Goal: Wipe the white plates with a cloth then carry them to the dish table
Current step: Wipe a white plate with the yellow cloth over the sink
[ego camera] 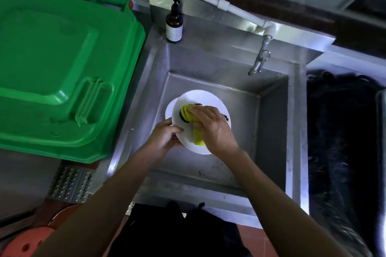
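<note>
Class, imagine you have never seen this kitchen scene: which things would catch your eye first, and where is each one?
First, the white plate held over the steel sink: the left hand grips its near-left rim while the right hand presses a yellow cloth on its face. Next, the big green bin lid filling the left side. Then the brown pump bottle at the sink's far-left corner.

Inside the steel sink [271,131], you have open basin right of the white plate [200,98]; the tap [260,58] overhangs its back wall.
</note>
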The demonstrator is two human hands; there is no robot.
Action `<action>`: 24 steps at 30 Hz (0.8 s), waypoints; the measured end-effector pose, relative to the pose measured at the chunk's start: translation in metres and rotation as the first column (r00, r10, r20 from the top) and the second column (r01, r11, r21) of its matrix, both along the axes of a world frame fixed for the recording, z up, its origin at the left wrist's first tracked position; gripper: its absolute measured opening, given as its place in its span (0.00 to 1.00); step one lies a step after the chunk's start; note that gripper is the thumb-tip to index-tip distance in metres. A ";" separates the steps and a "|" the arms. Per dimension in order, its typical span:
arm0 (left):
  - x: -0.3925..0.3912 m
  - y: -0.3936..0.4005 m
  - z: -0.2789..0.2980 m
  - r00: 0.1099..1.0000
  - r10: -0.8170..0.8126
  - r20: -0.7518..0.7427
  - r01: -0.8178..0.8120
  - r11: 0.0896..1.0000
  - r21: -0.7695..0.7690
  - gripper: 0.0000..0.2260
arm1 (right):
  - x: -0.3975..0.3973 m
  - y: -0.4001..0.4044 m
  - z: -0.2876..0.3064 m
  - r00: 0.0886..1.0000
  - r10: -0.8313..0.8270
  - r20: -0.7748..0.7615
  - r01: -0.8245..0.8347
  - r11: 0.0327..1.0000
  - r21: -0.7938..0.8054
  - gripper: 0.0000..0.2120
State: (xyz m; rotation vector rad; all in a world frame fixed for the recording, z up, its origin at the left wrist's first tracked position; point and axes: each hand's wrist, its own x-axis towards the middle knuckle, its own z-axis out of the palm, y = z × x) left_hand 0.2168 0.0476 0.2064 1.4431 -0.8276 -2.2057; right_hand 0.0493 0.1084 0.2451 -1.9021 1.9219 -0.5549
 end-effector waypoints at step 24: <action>-0.023 -0.004 0.078 0.916 -0.310 -0.253 0.266 0.944 -0.194 0.12 | -0.028 0.010 0.066 0.936 0.120 -0.331 -0.202 0.953 -0.225 0.25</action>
